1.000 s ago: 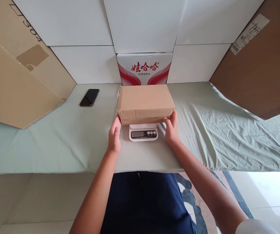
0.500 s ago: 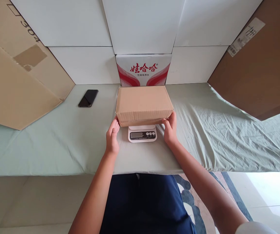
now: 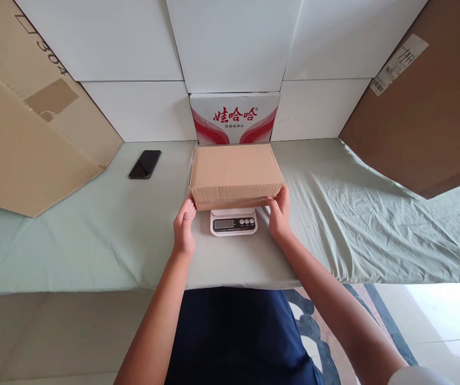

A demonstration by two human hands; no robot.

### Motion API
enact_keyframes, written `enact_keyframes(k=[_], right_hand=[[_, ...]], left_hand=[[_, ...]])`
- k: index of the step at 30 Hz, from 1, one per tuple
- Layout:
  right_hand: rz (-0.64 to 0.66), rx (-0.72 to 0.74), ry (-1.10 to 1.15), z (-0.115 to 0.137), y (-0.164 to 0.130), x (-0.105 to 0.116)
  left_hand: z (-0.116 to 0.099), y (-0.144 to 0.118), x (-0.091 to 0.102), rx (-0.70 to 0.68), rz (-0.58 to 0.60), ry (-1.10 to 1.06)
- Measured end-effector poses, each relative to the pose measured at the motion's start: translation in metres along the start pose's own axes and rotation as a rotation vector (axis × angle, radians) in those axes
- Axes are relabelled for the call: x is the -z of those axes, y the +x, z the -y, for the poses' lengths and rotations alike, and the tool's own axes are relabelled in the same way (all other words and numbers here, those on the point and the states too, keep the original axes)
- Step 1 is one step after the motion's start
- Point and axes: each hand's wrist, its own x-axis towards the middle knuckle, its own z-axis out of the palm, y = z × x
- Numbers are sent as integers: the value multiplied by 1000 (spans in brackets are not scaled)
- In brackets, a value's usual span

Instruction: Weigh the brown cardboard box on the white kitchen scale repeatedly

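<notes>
A closed brown cardboard box point(image 3: 235, 168) sits over a white digital kitchen scale point(image 3: 233, 224), hiding the scale's platform. The scale's display and buttons show in front of the box. My left hand point(image 3: 184, 224) holds the box at its front left corner, with the fingertips partly hidden behind it. At the front right corner my right hand point(image 3: 280, 211) grips the box, thumb on the front face and fingers round the side.
A black phone point(image 3: 145, 164) lies left of the box on the green cloth point(image 3: 93, 230). Behind stands a white and red carton point(image 3: 235, 118) against white panels point(image 3: 233, 43). Large cardboard sheets flank the table, one at left point(image 3: 25, 144) and one at right point(image 3: 426, 117).
The whole view has shifted very slightly. My hands, the box and the scale keep the same places relative to each other.
</notes>
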Motion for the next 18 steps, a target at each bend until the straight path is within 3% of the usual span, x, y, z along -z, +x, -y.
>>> enact_keyframes(k=[10, 15, 18], right_hand=[[0, 7, -1, 3, -1, 0], [-116, -32, 6, 8, 1, 3], [-103, -27, 28, 11, -1, 3]], left_hand=[[-4, 0, -1, 1, -1, 24], [-5, 3, 0, -63, -105, -38], [-5, 2, 0, -59, -114, -59]])
